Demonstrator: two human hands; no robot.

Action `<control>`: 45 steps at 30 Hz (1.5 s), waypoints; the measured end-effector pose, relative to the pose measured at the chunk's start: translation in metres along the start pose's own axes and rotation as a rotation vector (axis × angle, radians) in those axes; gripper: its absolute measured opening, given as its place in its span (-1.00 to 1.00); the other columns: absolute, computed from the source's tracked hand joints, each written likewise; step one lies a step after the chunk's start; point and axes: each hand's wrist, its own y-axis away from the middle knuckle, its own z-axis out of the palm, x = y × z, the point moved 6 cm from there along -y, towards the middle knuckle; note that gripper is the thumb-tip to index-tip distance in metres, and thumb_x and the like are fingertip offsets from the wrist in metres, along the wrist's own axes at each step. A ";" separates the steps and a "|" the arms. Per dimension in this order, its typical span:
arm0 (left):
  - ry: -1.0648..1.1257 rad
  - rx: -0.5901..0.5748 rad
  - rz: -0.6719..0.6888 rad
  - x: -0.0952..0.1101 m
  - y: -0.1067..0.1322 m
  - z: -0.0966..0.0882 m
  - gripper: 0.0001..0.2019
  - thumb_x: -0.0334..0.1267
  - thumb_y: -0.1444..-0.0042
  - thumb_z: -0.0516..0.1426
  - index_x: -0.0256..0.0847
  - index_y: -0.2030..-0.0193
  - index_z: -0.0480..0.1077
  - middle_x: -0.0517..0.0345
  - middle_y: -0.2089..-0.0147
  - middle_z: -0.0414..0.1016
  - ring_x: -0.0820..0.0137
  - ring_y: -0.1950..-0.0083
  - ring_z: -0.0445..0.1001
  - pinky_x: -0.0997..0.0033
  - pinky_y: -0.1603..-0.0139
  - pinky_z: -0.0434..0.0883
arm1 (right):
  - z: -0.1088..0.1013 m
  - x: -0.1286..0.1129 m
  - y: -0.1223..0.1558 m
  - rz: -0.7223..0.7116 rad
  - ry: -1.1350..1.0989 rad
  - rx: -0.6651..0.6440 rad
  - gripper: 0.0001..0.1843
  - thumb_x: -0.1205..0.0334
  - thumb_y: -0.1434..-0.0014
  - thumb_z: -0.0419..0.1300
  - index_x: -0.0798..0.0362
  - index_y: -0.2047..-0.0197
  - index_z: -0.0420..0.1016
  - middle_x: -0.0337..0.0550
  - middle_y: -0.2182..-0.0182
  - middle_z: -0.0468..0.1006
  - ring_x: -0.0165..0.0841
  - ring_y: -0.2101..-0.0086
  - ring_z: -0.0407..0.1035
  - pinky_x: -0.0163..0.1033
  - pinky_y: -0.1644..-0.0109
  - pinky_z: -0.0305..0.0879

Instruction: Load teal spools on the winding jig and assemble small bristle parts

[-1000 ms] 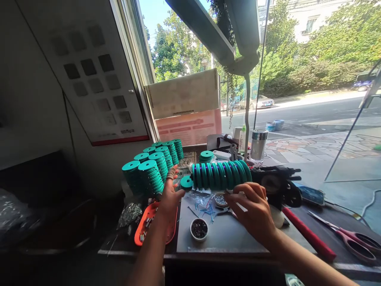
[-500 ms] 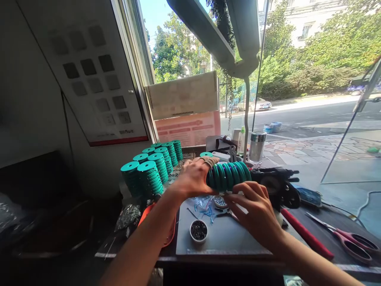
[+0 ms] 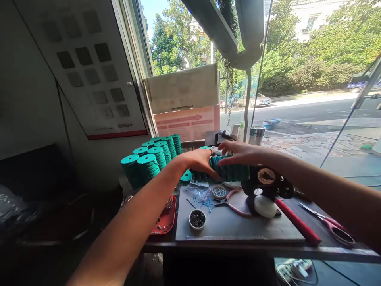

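over grey board by window, left hand around green spools, right hand wide

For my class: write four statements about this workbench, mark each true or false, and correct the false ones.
1. The left hand and right hand are both at the row of green discs. True.
2. The right hand holds the pliers. False: the pliers lie on the grey board.
3. The cup of dark pieces is nearer the camera than the cup of pale beads. True.
4. The scissors lie left of the red tray. False: they lie to its right, beyond the red bar.
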 end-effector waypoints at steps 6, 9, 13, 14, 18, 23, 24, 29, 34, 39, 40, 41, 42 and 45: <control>0.022 -0.068 -0.030 -0.001 0.000 0.003 -0.43 0.02 0.40 0.29 -0.21 0.19 0.39 0.07 0.26 0.46 0.19 0.27 0.44 0.31 0.34 0.35 | 0.019 -0.007 -0.020 0.022 0.011 -0.470 -0.51 0.04 0.19 0.29 0.08 0.15 0.47 -0.14 0.28 0.54 -0.30 0.34 0.43 -0.33 0.39 0.32; 0.038 -0.071 -0.038 -0.002 -0.002 0.004 -0.48 0.00 0.40 0.30 -0.22 0.25 0.40 0.09 0.30 0.46 0.21 0.29 0.43 0.32 0.37 0.34 | 0.024 -0.010 -0.017 0.011 0.034 -0.477 -0.49 0.03 0.20 0.30 0.08 0.15 0.45 -0.15 0.29 0.54 -0.30 0.35 0.42 -0.33 0.39 0.30; 0.046 -0.048 -0.065 -0.004 -0.003 0.004 -0.44 0.01 0.46 0.31 -0.21 0.25 0.40 0.07 0.26 0.46 0.20 0.26 0.43 0.29 0.34 0.35 | 0.024 -0.010 -0.014 -0.029 0.067 -0.430 -0.54 -0.01 0.16 0.27 0.07 0.19 0.45 -0.17 0.32 0.53 -0.31 0.36 0.40 -0.31 0.38 0.27; 0.046 -0.046 -0.072 -0.004 -0.003 0.004 -0.43 0.00 0.46 0.32 -0.22 0.24 0.40 0.06 0.25 0.46 0.19 0.25 0.43 0.29 0.34 0.35 | 0.024 -0.010 -0.013 -0.046 0.079 -0.413 -0.54 0.00 0.16 0.27 0.07 0.19 0.45 -0.17 0.33 0.53 -0.31 0.36 0.40 -0.31 0.37 0.27; 0.054 -0.055 -0.092 -0.007 -0.003 0.003 -0.41 -0.01 0.46 0.32 -0.24 0.21 0.41 0.05 0.28 0.47 0.19 0.27 0.43 0.30 0.36 0.35 | 0.023 -0.014 -0.012 -0.103 0.159 -0.318 -0.53 0.01 0.18 0.29 0.07 0.19 0.44 -0.20 0.39 0.50 -0.33 0.40 0.37 -0.32 0.42 0.22; 0.096 -0.151 -0.079 -0.009 -0.007 0.003 -0.51 0.00 0.46 0.32 -0.22 0.34 0.43 0.08 0.33 0.49 0.23 0.31 0.43 0.32 0.38 0.34 | 0.024 -0.017 -0.007 -0.129 0.280 -0.159 -0.55 -0.03 0.23 0.29 0.07 0.28 0.44 -0.18 0.42 0.49 -0.32 0.42 0.35 -0.32 0.44 0.16; 0.118 -0.180 -0.079 -0.010 -0.008 0.004 -0.54 -0.02 0.44 0.31 -0.23 0.35 0.44 0.08 0.33 0.49 0.25 0.33 0.43 0.33 0.39 0.34 | 0.025 -0.017 -0.005 -0.130 0.304 -0.129 -0.53 -0.05 0.23 0.29 0.06 0.26 0.44 -0.17 0.41 0.49 -0.31 0.42 0.36 -0.31 0.44 0.16; 0.208 -0.280 -0.107 -0.016 -0.013 0.010 -0.59 -0.06 0.39 0.30 -0.26 0.37 0.43 0.06 0.35 0.49 0.27 0.35 0.45 0.32 0.36 0.37 | 0.028 -0.019 0.008 -0.127 0.417 0.062 -0.49 -0.07 0.23 0.27 0.03 0.21 0.41 -0.11 0.35 0.50 -0.18 0.35 0.38 -0.25 0.41 0.15; 0.224 -0.280 -0.117 -0.018 -0.014 0.011 -0.59 -0.04 0.43 0.30 -0.26 0.44 0.40 0.03 0.34 0.48 0.23 0.33 0.45 0.29 0.35 0.37 | 0.033 -0.021 0.021 -0.161 0.459 0.256 -0.46 0.05 0.18 0.24 0.03 0.08 0.38 -0.06 0.18 0.49 -0.12 0.18 0.37 -0.15 0.19 0.22; 0.285 -0.278 -0.107 -0.017 -0.015 0.012 -0.59 -0.08 0.45 0.31 -0.26 0.42 0.40 0.08 0.34 0.49 0.25 0.33 0.45 0.28 0.32 0.38 | 0.042 -0.019 0.029 -0.201 0.465 0.387 -0.41 0.15 0.10 0.19 0.10 -0.04 0.30 -0.05 0.03 0.43 -0.12 0.03 0.29 -0.06 -0.01 0.14; 0.303 -0.295 -0.110 -0.017 -0.016 0.013 -0.60 -0.09 0.45 0.31 -0.26 0.42 0.41 0.08 0.36 0.49 0.25 0.33 0.45 0.28 0.32 0.39 | 0.043 -0.019 0.030 -0.207 0.468 0.404 -0.41 0.17 0.09 0.18 0.11 -0.06 0.28 -0.04 0.00 0.41 -0.12 0.02 0.27 -0.05 -0.03 0.12; 0.318 -0.309 -0.114 -0.017 -0.016 0.014 -0.60 -0.09 0.44 0.31 -0.26 0.42 0.41 0.08 0.37 0.49 0.25 0.34 0.46 0.28 0.33 0.39 | 0.044 -0.019 0.031 -0.211 0.471 0.412 -0.42 0.18 0.08 0.17 0.12 -0.06 0.28 -0.05 0.00 0.40 -0.12 0.01 0.27 -0.06 -0.03 0.12; 0.330 -0.320 -0.120 -0.018 -0.016 0.015 -0.61 -0.10 0.44 0.31 -0.27 0.43 0.41 0.08 0.38 0.49 0.26 0.35 0.46 0.29 0.34 0.39 | 0.044 -0.019 0.032 -0.214 0.475 0.414 -0.43 0.19 0.07 0.17 0.12 -0.06 0.28 -0.05 0.00 0.40 -0.12 0.02 0.27 -0.06 -0.03 0.12; 0.345 -0.326 -0.143 -0.019 -0.016 0.017 -0.61 -0.09 0.45 0.30 -0.28 0.44 0.41 0.06 0.43 0.49 0.24 0.38 0.47 0.28 0.38 0.39 | 0.042 -0.019 0.032 -0.215 0.492 0.378 -0.40 0.16 0.10 0.21 0.12 -0.04 0.29 -0.06 0.01 0.41 -0.11 0.03 0.28 -0.06 -0.02 0.14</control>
